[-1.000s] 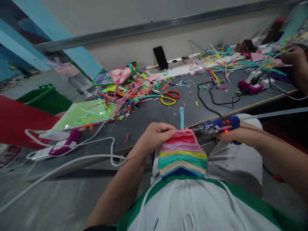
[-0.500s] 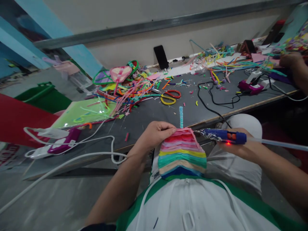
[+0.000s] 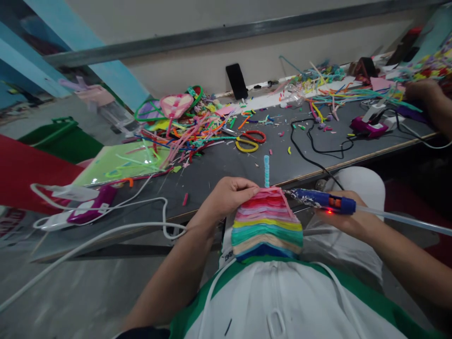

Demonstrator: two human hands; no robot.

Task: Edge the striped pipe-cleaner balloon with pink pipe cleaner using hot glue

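Observation:
Close to my body lies a layered craft piece (image 3: pixel 267 230) of pipe cleaners in rainbow bands, pink at the top and blue at the bottom. My left hand (image 3: pixel 237 192) pinches its upper left corner between thumb and fingers. In my right hand (image 3: pixel 348 221) is a blue glue gun (image 3: pixel 323 200) with a red light on and a clear glue stick (image 3: pixel 402 219) running out of its back. Its nozzle points left, at the craft piece's upper right corner. Just beyond, a light blue pipe cleaner strip (image 3: pixel 266 170) stands out at the table's edge.
Scissors (image 3: pixel 249 143) with red and yellow handles lie on the grey table (image 3: pixel 219 174). Heaped pipe cleaners (image 3: pixel 183 139) and a phone (image 3: pixel 236 81) are behind. White cable (image 3: pixel 106 235) crosses the left; black cable (image 3: pixel 314 157) the right. Another person's hand (image 3: pixel 429 94) shows far right.
The glue gun and my right hand have shifted slightly left. My left hand stays on the craft piece. The other person's hand at far right has moved a little.

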